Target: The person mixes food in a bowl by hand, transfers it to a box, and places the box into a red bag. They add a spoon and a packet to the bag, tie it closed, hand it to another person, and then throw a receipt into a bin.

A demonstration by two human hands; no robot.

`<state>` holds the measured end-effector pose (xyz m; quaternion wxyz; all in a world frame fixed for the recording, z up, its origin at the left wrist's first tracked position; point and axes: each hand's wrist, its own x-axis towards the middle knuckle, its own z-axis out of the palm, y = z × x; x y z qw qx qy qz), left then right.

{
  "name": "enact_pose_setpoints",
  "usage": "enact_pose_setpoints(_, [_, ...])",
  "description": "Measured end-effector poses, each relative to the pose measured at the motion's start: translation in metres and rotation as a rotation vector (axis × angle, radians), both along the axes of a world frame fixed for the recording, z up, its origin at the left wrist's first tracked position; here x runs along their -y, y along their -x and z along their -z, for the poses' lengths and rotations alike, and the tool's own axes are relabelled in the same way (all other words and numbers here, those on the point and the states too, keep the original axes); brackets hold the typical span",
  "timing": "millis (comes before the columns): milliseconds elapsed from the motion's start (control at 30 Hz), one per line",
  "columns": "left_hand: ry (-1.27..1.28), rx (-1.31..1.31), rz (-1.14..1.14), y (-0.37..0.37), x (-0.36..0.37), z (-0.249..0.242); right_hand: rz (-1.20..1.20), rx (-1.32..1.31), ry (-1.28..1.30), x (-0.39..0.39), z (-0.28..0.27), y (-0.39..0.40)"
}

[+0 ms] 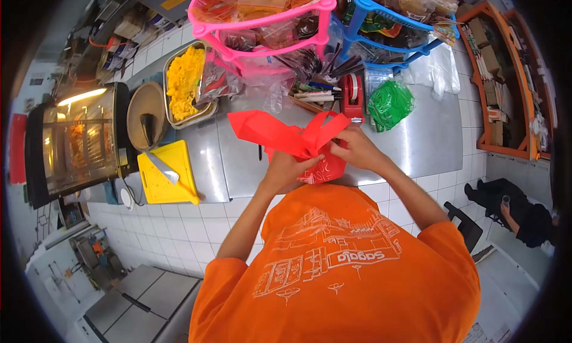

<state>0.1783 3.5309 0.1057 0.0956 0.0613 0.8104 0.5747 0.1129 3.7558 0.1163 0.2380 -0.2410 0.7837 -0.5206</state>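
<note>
Nearest the camera is the person's own orange T-shirt (339,271) with a white line drawing printed on it. Two bare forearms reach forward from it to the near edge of a steel table (417,134).

Both hands meet on one red plastic bag (286,137). The left hand (290,167) is closed around the lower part of the bag, fingers curled into the gathered plastic. The right hand (356,147) is closed too, pinching the bag's top just beside the left hand. The bag is bright red, thin and crumpled; its body bulges under the hands at the table's near edge, with white print showing on that part. From the gathered neck, one long flat strip sticks out to the left and one shorter loop rises to the right, so the top looks like a loose bow.

Left of the hands on the table lies one yellow cutting board (170,176), with one broad knife blade (159,166) resting on it. Beyond the board sits one round wooden lid (149,122), then one steel tray (187,84) heaped with yellow food. At the far left stands one lit glass warming cabinet (80,143).

Straight beyond the hands are one red tape dispenser (353,95) and one bundle of green plastic bags (390,104), close to each other. Behind them stand two plastic racks side by side, one pink rack (262,24) and one blue rack (387,27), both stuffed with filled clear packets.

At the far right, on the floor below, another person in dark clothes (518,215) is sitting.
</note>
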Motion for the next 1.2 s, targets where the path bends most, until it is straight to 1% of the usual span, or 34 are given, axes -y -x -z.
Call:
enact_pose_setpoints(33, [-0.029, 0.043, -0.026, -0.002, 0.001, -0.002, 0.07, -0.092, 0.04, 0.001, -0.007, -0.005])
enact_pose_setpoints(67, [0.008, -0.054, -0.062, -0.008, -0.001, -0.001, 0.14, -0.179, 0.076, 0.003, -0.014, -0.015])
enact_pose_setpoints(133, [0.072, -0.256, -0.131, -0.015, -0.009, 0.007, 0.174, -0.105, 0.166, 0.015, -0.027, -0.034])
enact_pose_setpoints(233, [-0.053, -0.371, -0.345, -0.017, -0.034, -0.002, 0.213, 0.009, 0.105, 0.042, -0.029, -0.047])
enact_pose_setpoints(300, [0.021, -0.354, -0.275, -0.021, -0.03, 0.018, 0.243, 0.072, -0.019, 0.054, -0.035, -0.044])
enact_pose_setpoints(333, [0.061, -0.346, -0.241, -0.025, -0.026, 0.03, 0.193, 0.149, -0.055, 0.057, -0.043, -0.041])
enact_pose_setpoints(433, [0.086, -0.238, 0.04, -0.036, -0.009, 0.051, 0.203, -0.069, 0.108, 0.073, -0.048, -0.05])
enact_pose_setpoints(500, [0.026, -0.236, 0.01, -0.044, -0.017, 0.008, 0.144, -0.291, 0.025, 0.085, -0.059, -0.052])
enact_pose_setpoints(533, [0.049, -0.223, -0.018, -0.047, -0.021, 0.0, 0.112, -0.403, -0.017, 0.089, -0.063, -0.05])
enact_pose_setpoints(567, [0.07, -0.209, -0.045, -0.05, -0.026, -0.009, 0.119, -0.38, 0.055, 0.09, -0.064, -0.048])
enact_pose_setpoints(633, [0.224, -0.154, -0.128, -0.055, -0.027, -0.011, 0.131, -0.331, 0.209, 0.087, -0.063, -0.041])
enact_pose_setpoints(733, [0.025, -0.239, -0.554, -0.072, -0.051, -0.017, 0.207, -0.009, 0.23, 0.077, -0.06, -0.036])
enact_pose_setpoints(833, [0.145, -0.339, -0.676, -0.087, -0.059, -0.023, 0.289, 0.069, 0.46, 0.042, -0.092, -0.05])
enact_pose_setpoints(933, [0.605, -0.381, -0.753, -0.119, -0.08, 0.008, 0.258, 0.192, 0.645, -0.024, -0.132, -0.074])
enact_pose_setpoints(1000, [0.028, -0.364, -1.066, -0.131, -0.111, 0.03, 0.3, 0.022, 0.86, -0.078, -0.148, -0.098])
enact_pose_setpoints(1033, [-0.285, -0.357, -1.182, -0.13, -0.135, 0.037, 0.324, -0.081, 0.968, -0.109, -0.157, -0.104])
enact_pose_setpoints(1067, [-0.564, -0.229, -1.202, -0.132, -0.171, 0.04, 0.301, -0.091, 0.966, -0.144, -0.171, -0.111])
enact_pose_setpoints(1100, [-0.98, -0.196, -0.994, -0.14, -0.18, 0.077, 0.284, -0.092, 0.958, -0.181, -0.185, -0.119])
enact_pose_setpoints(1133, [-1.085, -0.121, -0.896, -0.143, -0.233, 0.065, 0.268, -0.104, 0.94, -0.218, -0.197, -0.124])
enact_pose_setpoints(1167, [-1.202, -0.047, -0.786, -0.142, -0.3, 0.053, 0.245, -0.104, 0.843, -0.253, -0.208, -0.128])
enact_pose_setpoints(1200, [-1.258, 0.04, -0.686, -0.141, -0.354, 0.049, 0.226, -0.102, 0.741, -0.285, -0.217, -0.135])
